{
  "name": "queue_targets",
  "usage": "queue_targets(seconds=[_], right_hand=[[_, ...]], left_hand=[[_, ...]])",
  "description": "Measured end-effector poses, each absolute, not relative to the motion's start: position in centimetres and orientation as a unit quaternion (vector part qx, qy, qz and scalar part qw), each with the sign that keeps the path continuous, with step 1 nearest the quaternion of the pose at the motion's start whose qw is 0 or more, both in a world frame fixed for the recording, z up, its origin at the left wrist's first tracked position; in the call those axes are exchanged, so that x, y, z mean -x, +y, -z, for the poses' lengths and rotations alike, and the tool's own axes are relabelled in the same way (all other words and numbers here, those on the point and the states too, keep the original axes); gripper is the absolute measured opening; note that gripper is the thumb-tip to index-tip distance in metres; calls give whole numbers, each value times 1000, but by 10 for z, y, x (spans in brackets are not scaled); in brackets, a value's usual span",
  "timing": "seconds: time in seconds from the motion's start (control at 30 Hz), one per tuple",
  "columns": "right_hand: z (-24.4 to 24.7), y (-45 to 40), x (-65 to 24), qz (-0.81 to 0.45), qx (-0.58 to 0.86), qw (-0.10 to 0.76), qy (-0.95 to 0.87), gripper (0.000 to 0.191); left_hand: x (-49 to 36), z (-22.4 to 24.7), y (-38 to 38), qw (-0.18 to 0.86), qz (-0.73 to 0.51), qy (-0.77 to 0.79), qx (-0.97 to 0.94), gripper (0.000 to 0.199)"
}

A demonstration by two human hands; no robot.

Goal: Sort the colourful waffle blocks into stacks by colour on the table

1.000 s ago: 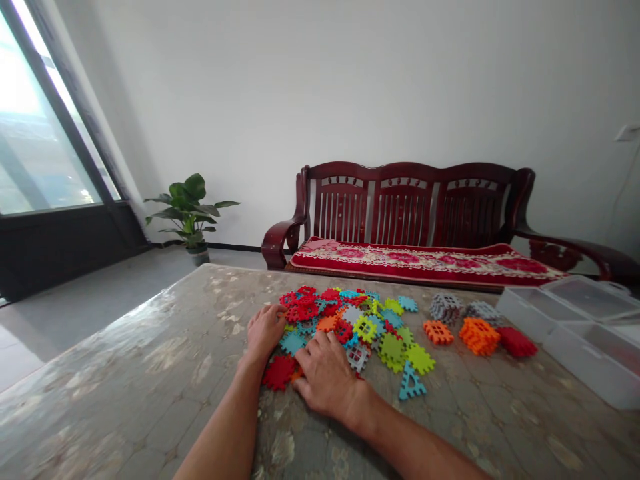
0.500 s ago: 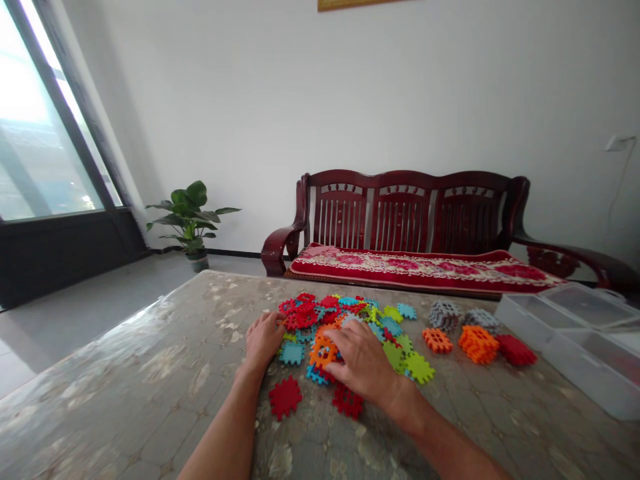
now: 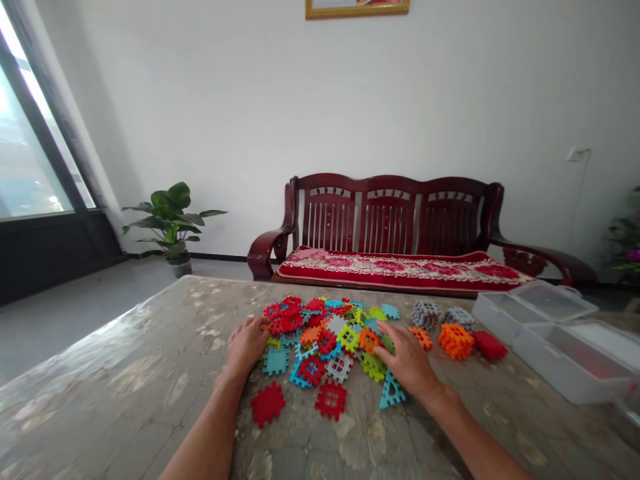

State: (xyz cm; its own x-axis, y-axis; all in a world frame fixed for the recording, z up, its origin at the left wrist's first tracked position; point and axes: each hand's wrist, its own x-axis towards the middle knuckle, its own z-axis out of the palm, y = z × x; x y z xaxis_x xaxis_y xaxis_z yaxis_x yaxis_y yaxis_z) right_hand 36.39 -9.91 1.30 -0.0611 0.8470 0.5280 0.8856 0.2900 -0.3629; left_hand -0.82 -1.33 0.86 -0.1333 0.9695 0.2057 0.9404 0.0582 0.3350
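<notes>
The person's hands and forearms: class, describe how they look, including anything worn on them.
The left hand and right hand are both bare, without gloves. The left forearm and right forearm show no sleeve up to the picture's lower edge. No watch or bracelet shows at either wrist; no ring can be made out.

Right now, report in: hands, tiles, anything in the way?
Left hand at tile pile. Right hand holding orange tile. Possibly in the way: blue triangle, close beside right hand.
</notes>
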Motion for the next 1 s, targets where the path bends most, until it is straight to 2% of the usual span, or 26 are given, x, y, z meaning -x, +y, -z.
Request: queue_targets(seconds=[0.37,0.67,1.0], right_hand=[[-10,-106,-348,39,635,282,-718,58],[-10,-106,-347,-21,622,308,-720,63],[-12,-113,-352,-9,624,309,-718,63]], left_hand=[[9,-8,-12,29,-193,723,-663,35],[8,-13,-13,41,-173,725,-665,38],[6,-15,-15,39,-170,726,-665,37]])
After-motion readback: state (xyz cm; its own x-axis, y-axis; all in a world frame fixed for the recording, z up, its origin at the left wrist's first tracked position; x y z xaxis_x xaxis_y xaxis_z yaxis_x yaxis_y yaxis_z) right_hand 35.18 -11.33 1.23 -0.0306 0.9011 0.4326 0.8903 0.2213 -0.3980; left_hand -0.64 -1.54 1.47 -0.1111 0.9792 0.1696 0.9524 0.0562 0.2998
